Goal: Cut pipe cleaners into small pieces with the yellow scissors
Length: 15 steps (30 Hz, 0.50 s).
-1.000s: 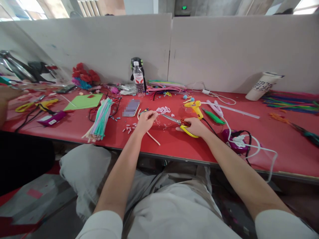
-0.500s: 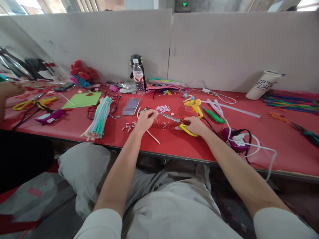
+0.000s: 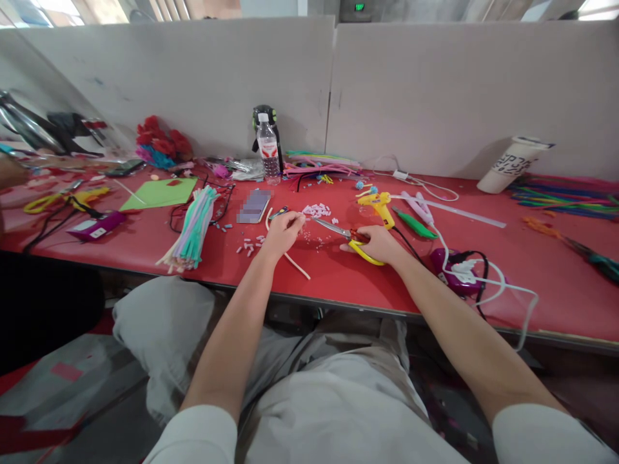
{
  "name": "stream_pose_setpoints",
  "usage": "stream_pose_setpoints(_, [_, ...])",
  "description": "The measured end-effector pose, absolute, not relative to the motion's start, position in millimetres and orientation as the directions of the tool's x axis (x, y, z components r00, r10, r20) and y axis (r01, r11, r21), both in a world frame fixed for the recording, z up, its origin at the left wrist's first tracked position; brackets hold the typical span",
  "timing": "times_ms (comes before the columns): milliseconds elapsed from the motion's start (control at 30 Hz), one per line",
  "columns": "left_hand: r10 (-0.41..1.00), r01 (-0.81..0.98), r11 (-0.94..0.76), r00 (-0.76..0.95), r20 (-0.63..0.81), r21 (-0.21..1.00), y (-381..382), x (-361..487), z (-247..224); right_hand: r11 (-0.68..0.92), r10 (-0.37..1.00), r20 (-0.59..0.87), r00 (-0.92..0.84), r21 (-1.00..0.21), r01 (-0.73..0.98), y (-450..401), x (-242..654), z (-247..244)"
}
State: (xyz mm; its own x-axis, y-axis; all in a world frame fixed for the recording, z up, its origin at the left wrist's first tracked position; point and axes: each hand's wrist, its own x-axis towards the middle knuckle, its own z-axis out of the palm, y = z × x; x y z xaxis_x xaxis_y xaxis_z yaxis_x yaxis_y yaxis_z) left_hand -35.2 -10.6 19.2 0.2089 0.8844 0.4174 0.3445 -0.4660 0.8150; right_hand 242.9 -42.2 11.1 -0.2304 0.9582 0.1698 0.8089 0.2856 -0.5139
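Note:
My right hand (image 3: 378, 245) is closed around the yellow handles of a pair of scissors (image 3: 334, 227). Their blades point left, the tips close to my left hand (image 3: 284, 231). Thumb and forefinger of that hand are pinched together; whatever small piece sits between them is too tiny to make out. A cream-coloured fuzzy stem (image 3: 298, 265) runs under and past my left hand along the red table. Short pale-pink cut pieces (image 3: 316, 210) lie in a pile behind the blades, and more pink pieces (image 3: 249, 246) are scattered left of my wrist.
A bundle of pastel fuzzy stems (image 3: 196, 229) and a phone (image 3: 254, 206) lie to the left. A yellow glue gun (image 3: 380, 207), green cutter (image 3: 414, 223) and purple power block (image 3: 457, 274) with cables are on the right. Behind stands a water bottle (image 3: 268, 151). Another person's arm (image 3: 12, 173) is far left.
The scissors' tips sit slightly farther right of my left fingers. Both my hands have stayed nearly in place. The other person's hand at far left has drawn back toward the picture's edge.

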Motion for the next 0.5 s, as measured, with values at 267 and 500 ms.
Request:
stream_pose_setpoints(267, [0.89, 0.358, -0.455, 0.208, 0.406, 0.815, -11.4, -34.6, 20.6, 0.287, 0.957, 0.176, -0.229, -0.488, 0.825, -40.4, 241.9, 10.0])
stream_pose_setpoints(500, [0.891, 0.366, -0.454, 0.212, 0.402, 0.813, -12.7, -33.6, 20.4, 0.273, 0.961, 0.164, -0.221, -0.466, 0.842, -40.3, 240.0, 11.9])
